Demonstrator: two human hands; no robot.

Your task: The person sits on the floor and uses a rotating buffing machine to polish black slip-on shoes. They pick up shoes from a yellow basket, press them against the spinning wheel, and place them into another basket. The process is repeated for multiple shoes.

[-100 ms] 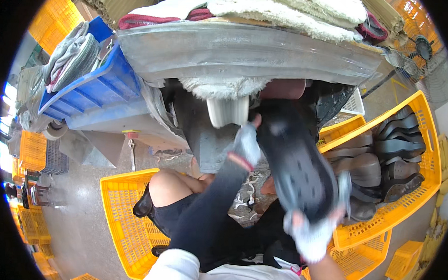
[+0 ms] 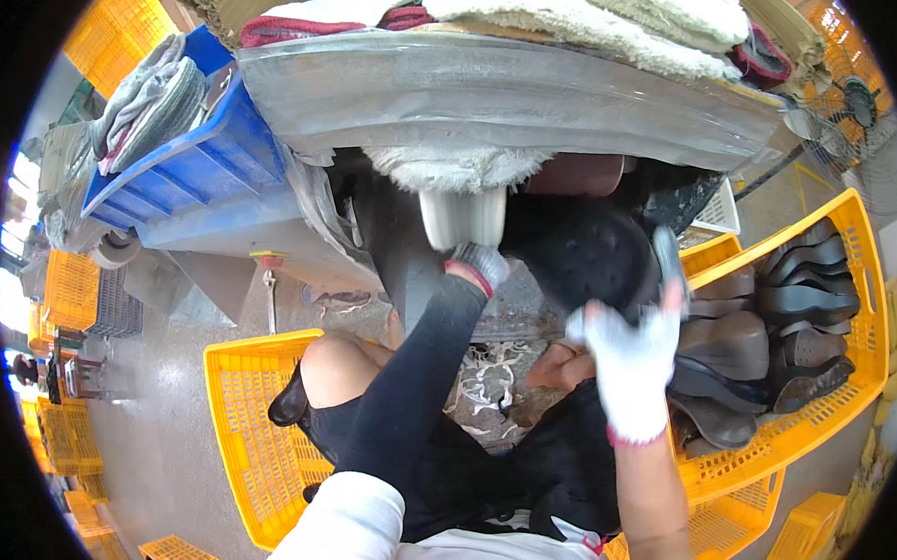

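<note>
A black shoe sole (image 2: 598, 258) with a row of small marks is tilted under the machine's front edge, its far end lost in shadow. My right hand (image 2: 637, 362), in a white glove with bare fingertips, grips the near end of the sole. My left hand (image 2: 480, 267), gloved with a red cuff, is just below a blurred white wheel (image 2: 463, 219). Its fingers are hidden, so I cannot tell whether they touch the sole. Fluffy white cloth (image 2: 459, 167) hangs above the wheel.
Brown and grey soles (image 2: 732, 343) fill a yellow crate (image 2: 864, 292) at my right. Another yellow crate (image 2: 229, 420) stands by my left knee. A blue bin (image 2: 189, 171) with cloths is at the far left. Pale scraps (image 2: 488, 383) lie on the floor between my feet.
My right hand has pushed the sole up and away from me, farther under the machine's edge. My left hand has shifted slightly left and under the wheel.
</note>
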